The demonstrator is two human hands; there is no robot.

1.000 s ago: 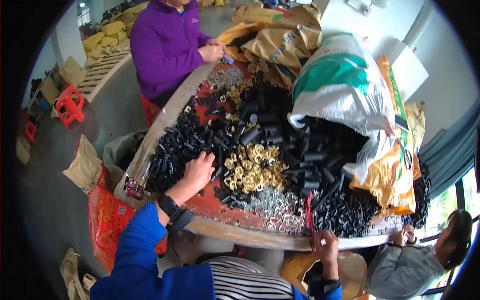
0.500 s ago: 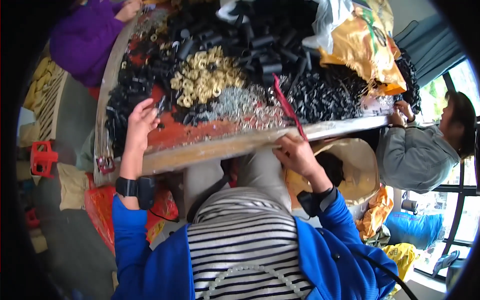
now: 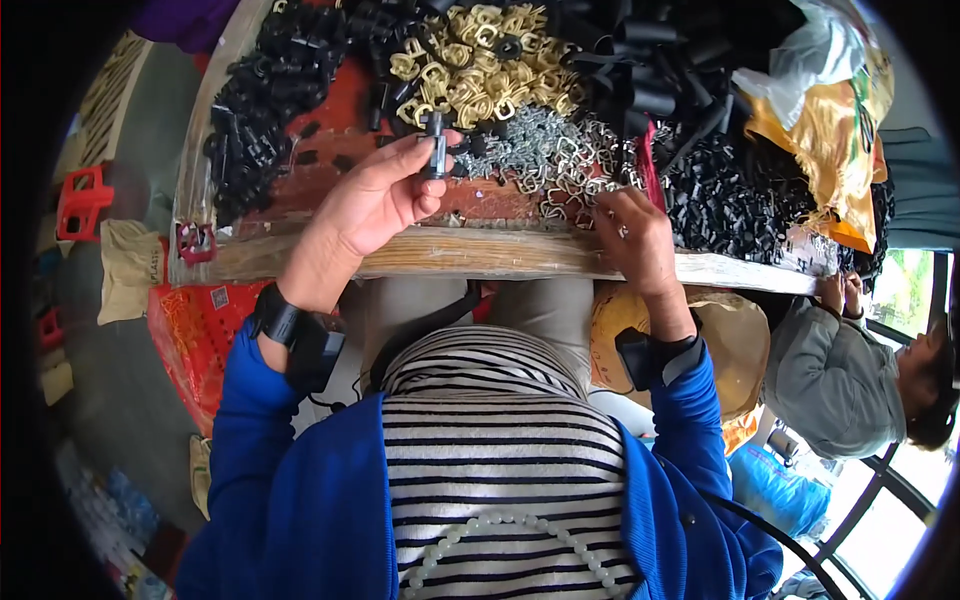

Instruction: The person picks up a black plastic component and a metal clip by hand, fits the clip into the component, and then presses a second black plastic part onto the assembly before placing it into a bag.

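Observation:
My left hand [image 3: 372, 205] is raised above the near part of the table, thumb and fingers closed on a small black plastic fitting [image 3: 437, 150] with a grey, shiny lower section. The fitting points upward, away from me. My right hand [image 3: 643, 240] hangs over the table's near edge, fingers bent and pinched together at the silver metal rings [image 3: 575, 190]. Whatever lies between those fingertips is too small to make out. Beside it, a dark pink strap [image 3: 650, 170] lies on the pile.
Brass-coloured square rings [image 3: 480, 70], small grey metal pieces [image 3: 530, 140] and black plastic parts [image 3: 250, 130] cover much of the red tabletop [image 3: 330, 110]. Small black pieces [image 3: 730, 190] and a yellow sack [image 3: 835, 140] lie at right. A person in grey [image 3: 835, 370] works at the right end.
The view has shifted. My left hand has moved rightward toward the middle, bringing the black fitting into plain sight. My right hand has gone forward from the table edge to the silver rings.

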